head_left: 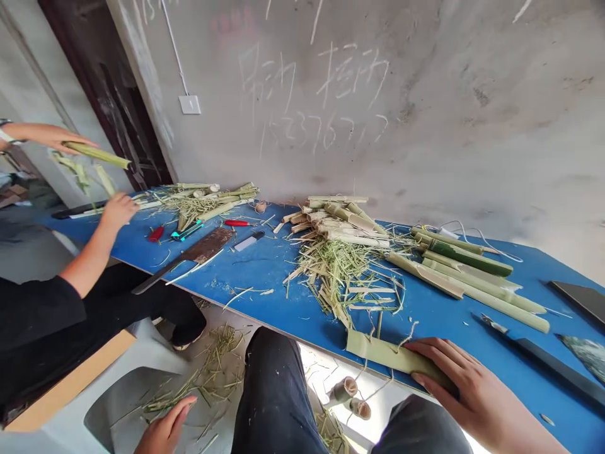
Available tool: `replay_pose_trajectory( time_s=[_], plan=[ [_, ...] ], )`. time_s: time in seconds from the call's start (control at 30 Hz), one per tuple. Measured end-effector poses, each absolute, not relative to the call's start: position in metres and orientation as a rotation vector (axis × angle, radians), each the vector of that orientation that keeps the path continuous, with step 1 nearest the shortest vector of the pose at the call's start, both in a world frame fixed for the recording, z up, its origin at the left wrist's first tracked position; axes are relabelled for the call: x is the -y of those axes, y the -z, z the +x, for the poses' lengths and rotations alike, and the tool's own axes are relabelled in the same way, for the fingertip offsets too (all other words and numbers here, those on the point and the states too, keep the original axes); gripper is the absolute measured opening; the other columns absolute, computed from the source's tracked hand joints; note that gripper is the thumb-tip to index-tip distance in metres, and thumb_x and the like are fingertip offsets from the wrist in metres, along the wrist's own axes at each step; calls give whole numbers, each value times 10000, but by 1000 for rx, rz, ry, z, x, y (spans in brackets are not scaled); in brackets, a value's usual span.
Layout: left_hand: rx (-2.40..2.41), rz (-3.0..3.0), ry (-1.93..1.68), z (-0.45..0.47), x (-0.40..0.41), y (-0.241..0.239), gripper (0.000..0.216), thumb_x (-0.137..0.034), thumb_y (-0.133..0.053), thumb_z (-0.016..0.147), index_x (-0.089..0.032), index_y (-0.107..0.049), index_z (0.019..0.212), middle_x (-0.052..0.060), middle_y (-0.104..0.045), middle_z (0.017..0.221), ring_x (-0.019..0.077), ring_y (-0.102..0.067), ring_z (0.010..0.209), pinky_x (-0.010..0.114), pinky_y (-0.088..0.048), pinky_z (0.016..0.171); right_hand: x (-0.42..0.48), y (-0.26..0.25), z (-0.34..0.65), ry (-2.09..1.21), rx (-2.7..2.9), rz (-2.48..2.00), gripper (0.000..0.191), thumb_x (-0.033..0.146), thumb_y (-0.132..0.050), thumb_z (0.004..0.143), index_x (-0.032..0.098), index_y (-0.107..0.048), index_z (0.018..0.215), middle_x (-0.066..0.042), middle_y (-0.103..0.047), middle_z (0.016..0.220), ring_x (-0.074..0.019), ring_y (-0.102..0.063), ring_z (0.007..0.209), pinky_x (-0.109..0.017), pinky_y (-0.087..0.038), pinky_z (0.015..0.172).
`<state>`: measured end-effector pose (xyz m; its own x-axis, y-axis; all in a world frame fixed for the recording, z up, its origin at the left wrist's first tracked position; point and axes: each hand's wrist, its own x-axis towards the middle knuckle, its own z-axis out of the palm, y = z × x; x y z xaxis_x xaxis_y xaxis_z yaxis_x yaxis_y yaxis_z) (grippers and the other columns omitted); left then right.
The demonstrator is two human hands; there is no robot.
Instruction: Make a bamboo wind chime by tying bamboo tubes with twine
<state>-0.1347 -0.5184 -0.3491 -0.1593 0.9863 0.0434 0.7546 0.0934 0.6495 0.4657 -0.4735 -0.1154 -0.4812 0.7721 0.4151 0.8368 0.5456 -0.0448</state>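
Note:
My right hand [466,381] is wrapped round the right end of a split bamboo piece [385,353] at the table's front edge. Twine [407,335] passes through the piece in two places. Below the edge, two short bamboo tubes [345,388] show near the hanging strings; whether each is tied on I cannot make out. Low at the left, over the littered floor, my left hand [165,429] has its fingers drawn together. Anything between them is hidden. Behind the held piece lies a heap of bamboo slivers [338,265].
On the blue table [265,271] lie split bamboo lengths [482,293], a black-handled tool [543,362], a cleaver [203,249], a red-handled tool [237,222] and a whetstone [248,241]. At left, a co-worker's hand [118,209] is near the table; the other holds bamboo [101,154].

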Motion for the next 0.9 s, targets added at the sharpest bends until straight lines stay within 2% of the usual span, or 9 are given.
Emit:
replay_pose_trajectory(
  time_s=[0.1,0.27,0.33,0.4,0.47,0.53,0.7,0.8,0.9],
  plan=[
    [-1800,1918,-776,-93,485,320,343,-431,-484,989,-351,-785,1135,1,-850,1071,241,-833,924,275,-663,802,477,111,461,114,2387,-1409,329,496,-550,1065,275,-682,1270,-78,-755,1197,-243,-755,1020,-370,-655,846],
    [-1319,2044,-676,37,448,274,312,-355,-467,1053,-302,-754,1162,33,-823,1059,189,-788,944,250,-611,893,480,111,459,87,2373,-1525,435,560,-674,977,281,-672,1310,-91,-734,1245,-265,-740,1034,-399,-647,854],
    [-1163,1997,-538,94,435,273,278,-340,-595,980,-250,-732,1205,72,-796,1049,220,-757,949,304,-600,921,481,113,459,99,2369,-1545,472,580,-708,946,285,-677,1312,-100,-727,1267,-287,-732,1061,-428,-640,871],
    [-1062,1968,-450,144,425,281,544,-352,-798,822,-256,-685,1345,109,-741,1301,302,-679,1217,397,-504,1123,482,114,459,84,2357,-1547,467,583,-723,936,284,-692,1293,-109,-727,1265,-301,-725,1072,-447,-630,877],
    [-936,1951,-362,185,419,293,738,-390,-916,682,-326,-682,1380,67,-723,1370,332,-628,1306,396,-457,1170,483,113,458,29,2340,-1537,423,565,-735,937,282,-714,1251,-110,-736,1234,-298,-724,1048,-448,-623,869],
    [-829,1934,-269,213,419,307,698,-428,-925,661,-372,-724,1327,26,-741,1350,327,-645,1278,371,-491,1114,484,109,456,-43,2324,-1535,377,538,-757,932,279,-732,1205,-105,-746,1191,-286,-725,1012,-433,-620,853],
    [-674,1932,-25,233,435,336,261,-422,-808,729,-329,-845,971,15,-809,996,256,-731,881,330,-554,787,483,99,452,-213,2297,-1549,381,532,-793,908,260,-750,1172,-100,-760,1141,-275,-715,1002,-405,-608,836],
    [-580,1965,40,227,442,343,191,-411,-809,696,-314,-843,856,5,-787,867,239,-722,822,314,-533,732,485,96,454,-266,2271,-1508,416,600,-745,926,253,-756,1155,-109,-761,1137,-280,-717,996,-409,-603,841],
    [-496,1991,28,215,442,332,219,-408,-851,662,-300,-831,852,10,-770,810,252,-727,812,334,-536,753,489,93,462,-320,2177,-1416,465,663,-684,941,260,-754,1162,-117,-760,1127,-280,-733,979,-382,-613,823]
  ],
)
